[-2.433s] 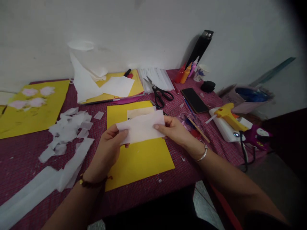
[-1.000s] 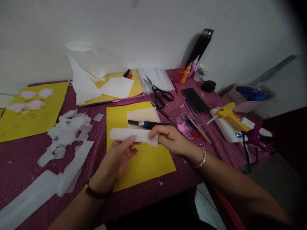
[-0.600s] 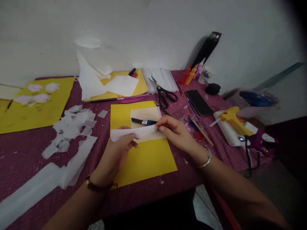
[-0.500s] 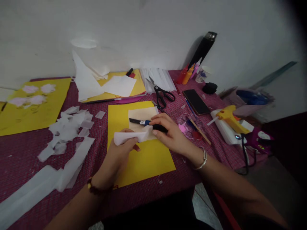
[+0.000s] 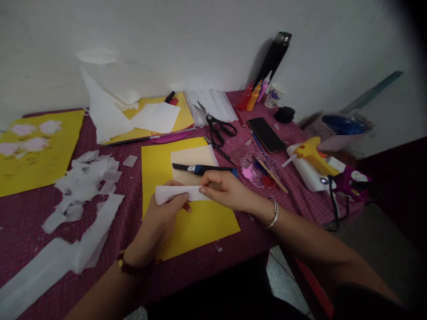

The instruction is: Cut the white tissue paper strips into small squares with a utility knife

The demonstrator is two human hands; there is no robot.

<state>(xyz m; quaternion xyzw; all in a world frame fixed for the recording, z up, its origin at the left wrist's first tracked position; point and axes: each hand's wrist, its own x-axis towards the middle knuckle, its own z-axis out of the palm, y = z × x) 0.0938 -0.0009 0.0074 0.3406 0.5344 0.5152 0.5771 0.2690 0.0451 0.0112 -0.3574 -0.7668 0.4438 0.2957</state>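
A folded strip of thin white paper [image 5: 170, 192] is stretched between my two hands above a yellow sheet [image 5: 207, 226]. My left hand [image 5: 168, 213] pinches its left part, thumb in front and fingers behind. At the strip's right end, my right hand [image 5: 223, 189] grips it between thumb and fingers. Just beyond the hands, a utility knife [image 5: 210, 170] with a dark blade and a blue-black handle lies on a cream piece of paper [image 5: 191, 156]. My right hand partly covers the near side of the knife's handle.
Torn white paper pieces [image 5: 86, 178] and long strips [image 5: 96, 235] lie on the left. Scissors [image 5: 216, 126], a phone [image 5: 266, 134], a paint palette [image 5: 255, 171] and paint bottles [image 5: 253, 98] sit beyond. A yellow glue gun [image 5: 315, 155] rests at right on a white power strip [image 5: 307, 175].
My right hand has come off the knife, which now lies on the paper, and has taken the right end of the white strip. The camera view has shifted slightly.
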